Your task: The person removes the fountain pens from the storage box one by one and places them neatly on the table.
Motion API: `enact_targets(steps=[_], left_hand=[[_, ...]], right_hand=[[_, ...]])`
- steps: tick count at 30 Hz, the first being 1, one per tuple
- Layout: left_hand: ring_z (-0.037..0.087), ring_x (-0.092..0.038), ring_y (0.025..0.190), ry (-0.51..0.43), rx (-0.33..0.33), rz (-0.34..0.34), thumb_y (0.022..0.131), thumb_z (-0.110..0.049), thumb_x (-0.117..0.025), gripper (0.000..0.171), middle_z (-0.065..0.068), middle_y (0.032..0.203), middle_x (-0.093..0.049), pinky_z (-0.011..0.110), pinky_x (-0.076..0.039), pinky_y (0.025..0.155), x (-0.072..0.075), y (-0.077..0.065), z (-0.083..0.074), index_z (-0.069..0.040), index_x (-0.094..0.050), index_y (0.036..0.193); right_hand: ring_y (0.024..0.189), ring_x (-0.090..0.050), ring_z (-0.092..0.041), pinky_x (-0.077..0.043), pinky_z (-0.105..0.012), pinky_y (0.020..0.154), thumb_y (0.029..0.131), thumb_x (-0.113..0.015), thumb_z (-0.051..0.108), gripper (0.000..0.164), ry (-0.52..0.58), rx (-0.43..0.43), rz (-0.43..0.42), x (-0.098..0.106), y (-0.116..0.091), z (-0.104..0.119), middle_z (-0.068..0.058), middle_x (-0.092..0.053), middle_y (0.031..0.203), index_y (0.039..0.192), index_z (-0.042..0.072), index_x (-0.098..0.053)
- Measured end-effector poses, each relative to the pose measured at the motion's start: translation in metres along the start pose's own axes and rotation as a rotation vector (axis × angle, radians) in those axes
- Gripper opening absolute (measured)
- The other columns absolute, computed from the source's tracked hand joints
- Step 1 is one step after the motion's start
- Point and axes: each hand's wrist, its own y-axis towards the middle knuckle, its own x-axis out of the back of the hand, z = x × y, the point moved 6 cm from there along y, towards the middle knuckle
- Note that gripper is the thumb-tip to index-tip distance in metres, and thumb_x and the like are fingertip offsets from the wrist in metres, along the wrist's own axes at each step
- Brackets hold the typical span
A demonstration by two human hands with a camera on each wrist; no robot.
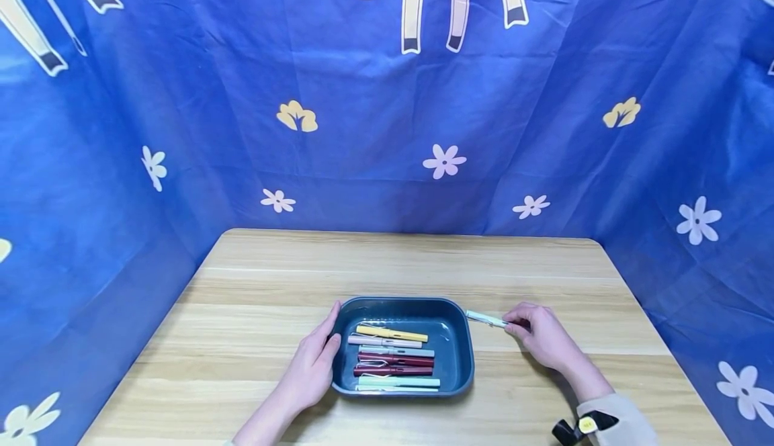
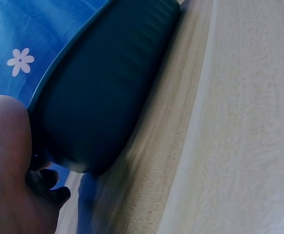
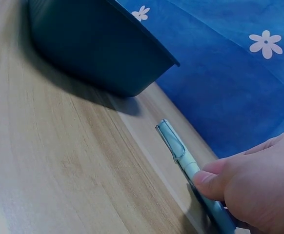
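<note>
A dark teal rectangular plastic tray [image 1: 462, 338] sits on the table. My left hand [image 1: 311, 365] holds it by its left side, thumb at the rim and fingers along the outer wall. In the left wrist view the tray's outer wall [image 2: 98, 83] fills the upper middle. My right hand [image 1: 547, 335] pinches a pale blue-green capped pen [image 1: 484, 318] by one end, just right of the tray. In the right wrist view the pen's clip end [image 3: 171, 139] points away from the thumb, toward the tray; its other end is hidden by the hand.
Several clip pens lie side by side inside the tray: a yellow pen [image 1: 392, 333], a lilac one [image 1: 384, 342], a pale blue-grey one, two dark red ones and light green ones. A wooden table [image 1: 260, 278] holds everything. Blue patterned cloth [image 1: 375, 184] hangs behind and beside it.
</note>
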Motion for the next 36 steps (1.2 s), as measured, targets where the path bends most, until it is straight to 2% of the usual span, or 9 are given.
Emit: enact_targets(steps=[4, 8, 13, 16, 20, 25, 29, 36], left_hand=[[0.035, -0.034, 0.151, 0.001, -0.001, -0.001, 0.111, -0.003, -0.044, 0.054, 0.020, 0.166, -0.035, 0.050, -0.024, 0.122, 0.000, 0.000, -0.001, 0.005, -0.031, 0.163], [0.035, -0.033, 0.152, 0.002, 0.003, 0.002, 0.111, -0.003, -0.044, 0.054, 0.020, 0.166, -0.034, 0.051, -0.024, 0.122, 0.000, 0.001, -0.001, 0.004, -0.030, 0.164], [0.034, -0.033, 0.152, 0.003, 0.008, 0.003, 0.111, -0.003, -0.043, 0.055, 0.020, 0.166, -0.035, 0.051, -0.023, 0.122, 0.001, 0.002, -0.002, 0.003, -0.030, 0.164], [0.034, -0.033, 0.152, 0.007, 0.010, -0.001, 0.111, -0.002, -0.044, 0.055, 0.020, 0.166, -0.035, 0.050, -0.023, 0.122, 0.002, 0.002, -0.001, 0.004, -0.031, 0.164], [0.034, -0.034, 0.152, 0.005, 0.011, -0.002, 0.111, -0.002, -0.044, 0.055, 0.019, 0.166, -0.035, 0.047, -0.022, 0.122, 0.002, 0.001, -0.001, 0.002, -0.031, 0.164], [0.034, -0.033, 0.152, -0.001, 0.007, -0.001, 0.110, -0.001, -0.044, 0.056, 0.020, 0.166, -0.035, 0.043, -0.021, 0.123, 0.002, 0.001, -0.002, 0.001, -0.031, 0.165], [0.034, -0.033, 0.152, -0.002, 0.007, 0.001, 0.110, -0.001, -0.044, 0.056, 0.020, 0.166, -0.035, 0.047, -0.022, 0.122, 0.002, 0.001, -0.002, 0.002, -0.031, 0.164], [0.035, -0.033, 0.152, 0.002, 0.011, 0.005, 0.110, -0.001, -0.044, 0.056, 0.020, 0.166, -0.035, 0.051, -0.023, 0.122, 0.002, 0.001, -0.002, 0.003, -0.031, 0.164]], right_hand=[[0.086, -0.064, -0.009, -0.056, -0.028, 0.073, 0.093, -0.079, -0.001, 0.013, 0.017, -0.025, -0.002, 0.002, -0.001, 0.002, 0.004, -0.073, 0.098, 0.102, 0.009, -0.081], [0.088, -0.066, -0.011, -0.059, -0.033, 0.077, 0.093, -0.081, 0.005, 0.014, 0.045, -0.042, -0.025, 0.006, -0.001, 0.005, 0.005, -0.073, 0.099, 0.106, 0.007, -0.080], [0.090, -0.072, -0.013, -0.062, -0.041, 0.083, 0.093, -0.082, 0.008, 0.023, 0.066, 0.012, -0.054, 0.011, 0.003, 0.014, 0.004, -0.076, 0.100, 0.115, 0.002, -0.077], [0.092, -0.073, -0.013, -0.063, -0.041, 0.085, 0.095, -0.080, 0.009, 0.027, 0.084, 0.054, -0.058, 0.013, 0.005, 0.024, -0.002, -0.077, 0.104, 0.120, 0.001, -0.076], [0.094, -0.073, -0.012, -0.063, -0.039, 0.084, 0.095, -0.080, 0.009, 0.027, 0.115, 0.099, -0.072, 0.018, 0.006, 0.041, -0.004, -0.077, 0.110, 0.121, 0.005, -0.076], [0.094, -0.073, -0.013, -0.064, -0.039, 0.082, 0.095, -0.081, 0.010, 0.027, 0.161, 0.128, -0.080, 0.023, 0.007, 0.063, 0.004, -0.077, 0.111, 0.121, 0.011, -0.078], [0.093, -0.073, -0.014, -0.063, -0.040, 0.081, 0.095, -0.081, 0.012, 0.027, 0.190, 0.139, -0.071, 0.024, 0.007, 0.079, 0.005, -0.076, 0.113, 0.122, 0.013, -0.077], [0.091, -0.074, -0.012, -0.063, -0.034, 0.082, 0.094, -0.082, 0.010, 0.028, 0.260, 0.164, -0.049, 0.021, 0.013, 0.099, 0.008, -0.076, 0.113, 0.120, 0.017, -0.078]])
